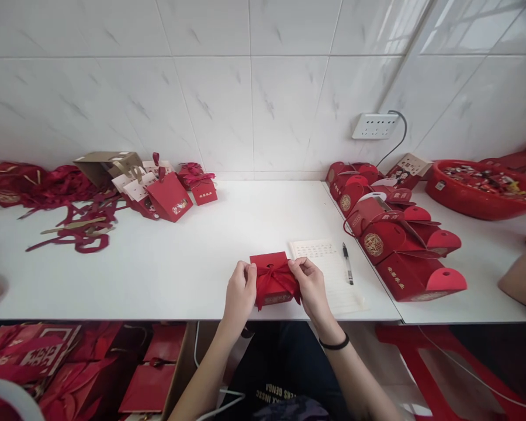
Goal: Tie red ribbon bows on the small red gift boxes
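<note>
A small red gift box (267,259) sits at the table's front edge, with a red ribbon (277,280) tied in a bow across its front. My left hand (242,289) pinches the ribbon at the bow's left side, thumb on top. On the other side my right hand (310,286), with a black band at the wrist, grips the bow's right loop between thumb and fingers. The ribbon tails hang down over the box front. Just right of the box lies a notepad (333,280) with handwriting, partly behind my right hand, and a black pen (348,263) rests on it.
Several open red boxes (403,278) line the right side, near a red basin (460,202) of wrapped sweets. Loose ribbons (87,225) and finished boxes (170,196) stand at left. Below are filled cartons (151,386). Other people's arms (523,278) show at both edges.
</note>
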A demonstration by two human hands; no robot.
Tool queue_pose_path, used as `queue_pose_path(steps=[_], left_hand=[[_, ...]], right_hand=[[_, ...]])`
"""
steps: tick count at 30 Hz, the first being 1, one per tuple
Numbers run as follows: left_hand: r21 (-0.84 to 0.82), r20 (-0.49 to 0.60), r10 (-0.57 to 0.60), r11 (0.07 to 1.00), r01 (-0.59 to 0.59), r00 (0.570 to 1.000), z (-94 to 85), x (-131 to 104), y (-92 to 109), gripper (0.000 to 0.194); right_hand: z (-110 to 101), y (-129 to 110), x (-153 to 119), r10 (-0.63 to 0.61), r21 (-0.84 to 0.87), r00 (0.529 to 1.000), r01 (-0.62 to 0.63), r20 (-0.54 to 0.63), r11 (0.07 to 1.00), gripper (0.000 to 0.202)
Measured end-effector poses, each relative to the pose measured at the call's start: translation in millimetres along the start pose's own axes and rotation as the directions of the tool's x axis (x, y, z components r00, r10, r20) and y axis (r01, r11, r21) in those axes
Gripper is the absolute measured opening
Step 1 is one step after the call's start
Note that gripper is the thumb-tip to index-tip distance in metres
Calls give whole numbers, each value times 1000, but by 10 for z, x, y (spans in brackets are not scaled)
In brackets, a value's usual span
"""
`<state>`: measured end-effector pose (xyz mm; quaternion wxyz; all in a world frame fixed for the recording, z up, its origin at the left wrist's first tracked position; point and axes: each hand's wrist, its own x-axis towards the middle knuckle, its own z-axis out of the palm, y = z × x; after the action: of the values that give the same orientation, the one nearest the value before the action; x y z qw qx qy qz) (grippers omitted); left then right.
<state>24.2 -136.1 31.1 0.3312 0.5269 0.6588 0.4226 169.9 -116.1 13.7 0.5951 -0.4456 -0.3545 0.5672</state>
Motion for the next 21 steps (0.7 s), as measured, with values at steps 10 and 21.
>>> queue_pose_path(steps=[10, 21], left_hand=[[-51, -12, -10, 999, 9, 1000, 30, 19, 4, 37], [-177, 145, 14, 984, 12, 989, -56, 83, -39, 39]], right_hand=[[-4, -34, 12, 61, 68, 998, -60, -8, 996, 40], [54, -264, -276, -536, -608, 666, 728, 518, 317, 45]])
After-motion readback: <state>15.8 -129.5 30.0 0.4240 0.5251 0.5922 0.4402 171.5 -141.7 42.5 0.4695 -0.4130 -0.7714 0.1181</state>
